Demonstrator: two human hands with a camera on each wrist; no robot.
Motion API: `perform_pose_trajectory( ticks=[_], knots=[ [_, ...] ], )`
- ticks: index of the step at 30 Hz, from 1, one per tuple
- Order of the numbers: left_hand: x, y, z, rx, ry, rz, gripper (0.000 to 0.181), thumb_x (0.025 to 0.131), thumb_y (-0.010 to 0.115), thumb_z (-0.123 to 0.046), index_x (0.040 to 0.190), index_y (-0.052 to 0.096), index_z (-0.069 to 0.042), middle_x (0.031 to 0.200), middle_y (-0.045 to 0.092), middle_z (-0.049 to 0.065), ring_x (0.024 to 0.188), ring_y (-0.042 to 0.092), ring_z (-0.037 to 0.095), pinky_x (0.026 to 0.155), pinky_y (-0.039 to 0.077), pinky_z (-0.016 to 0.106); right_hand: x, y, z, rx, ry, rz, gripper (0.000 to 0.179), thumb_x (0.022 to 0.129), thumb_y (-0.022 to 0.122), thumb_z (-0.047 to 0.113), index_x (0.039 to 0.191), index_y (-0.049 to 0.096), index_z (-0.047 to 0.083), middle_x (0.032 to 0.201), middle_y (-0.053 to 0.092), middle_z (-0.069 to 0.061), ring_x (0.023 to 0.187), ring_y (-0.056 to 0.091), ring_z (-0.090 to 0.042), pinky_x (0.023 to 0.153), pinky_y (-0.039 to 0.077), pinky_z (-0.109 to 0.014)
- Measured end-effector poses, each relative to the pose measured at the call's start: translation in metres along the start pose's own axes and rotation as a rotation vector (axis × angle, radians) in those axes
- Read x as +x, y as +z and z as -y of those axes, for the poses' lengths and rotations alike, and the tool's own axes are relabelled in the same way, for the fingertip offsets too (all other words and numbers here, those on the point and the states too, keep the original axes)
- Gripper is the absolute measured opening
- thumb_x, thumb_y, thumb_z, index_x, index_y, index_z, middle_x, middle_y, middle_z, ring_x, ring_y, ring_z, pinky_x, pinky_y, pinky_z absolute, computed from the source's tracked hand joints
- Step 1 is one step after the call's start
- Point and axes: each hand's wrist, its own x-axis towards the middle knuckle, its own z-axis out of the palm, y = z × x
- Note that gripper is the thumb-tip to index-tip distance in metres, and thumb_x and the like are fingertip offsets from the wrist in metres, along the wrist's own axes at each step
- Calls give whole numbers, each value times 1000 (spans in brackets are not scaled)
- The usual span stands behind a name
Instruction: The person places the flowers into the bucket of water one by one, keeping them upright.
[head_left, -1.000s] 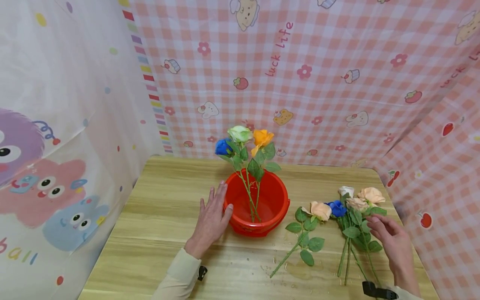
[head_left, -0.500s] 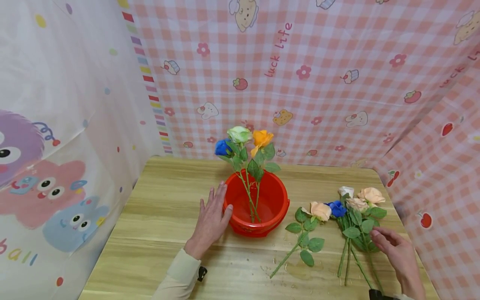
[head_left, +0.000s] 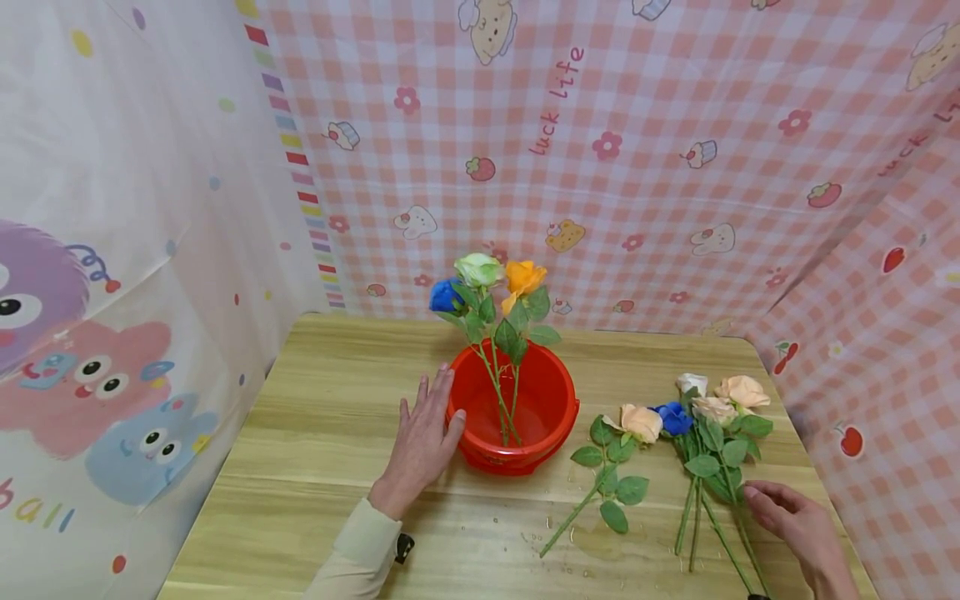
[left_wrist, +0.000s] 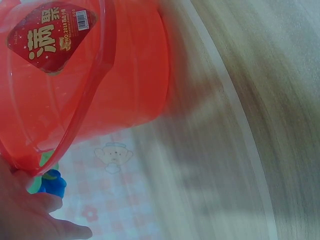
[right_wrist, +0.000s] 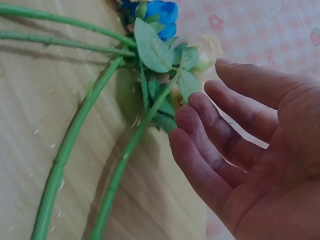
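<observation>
Nearest the person, the right hand (head_left: 797, 527) is just beside the outermost stem (right_wrist: 124, 157) of a bunch of roses (head_left: 702, 464); its fingers are softly bent and its grip is fairly wide, holding nothing. The bunch lies on the wood-grained worktop (head_left: 322, 450), stems toward the person, heads away: a white bloom (head_left: 692, 383), a blue bloom (head_left: 675, 417) and two peach blooms (head_left: 742, 390). Left of it lies a single peach rose (head_left: 604, 477), its stem slanting down to the left beside wet droplets (head_left: 592, 542). Farther left, the left hand (head_left: 420, 437), in a cream sleeve (head_left: 356, 550), rests with extended fingers against the left side of a red bucket (head_left: 546, 410); that grip is wide too. The left wrist view shows a label (left_wrist: 52, 35) on the bucket. In it, three roses lean on crossing stems: a blue rose (head_left: 447, 295), a pale green rose (head_left: 480, 269) and an orange rose (head_left: 525, 277). Beyond the worktop hangs a pink checked cloth (head_left: 465, 117).
</observation>
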Motion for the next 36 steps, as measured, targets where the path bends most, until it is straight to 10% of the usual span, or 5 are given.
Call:
perform_pose_trajectory(
  ticks=[11,36],
  knots=[
    [0,0,0,-1,-3,-3,65,108,44,-36,164,27,-7,171,23,6,155,20,42,113,18,79,9,2,-9,-129,129,79,65,103,65,35,145,49,-12,119,71,-1,90,66,4,84,60,-29],
    [1,0,0,1,-2,-1,66,108,41,-40,165,27,-8,171,22,5,156,20,41,113,18,79,23,8,-13,-222,99,86,42,100,67,15,125,61,-19,100,76,-5,81,68,-4,73,58,-27]
  ],
)
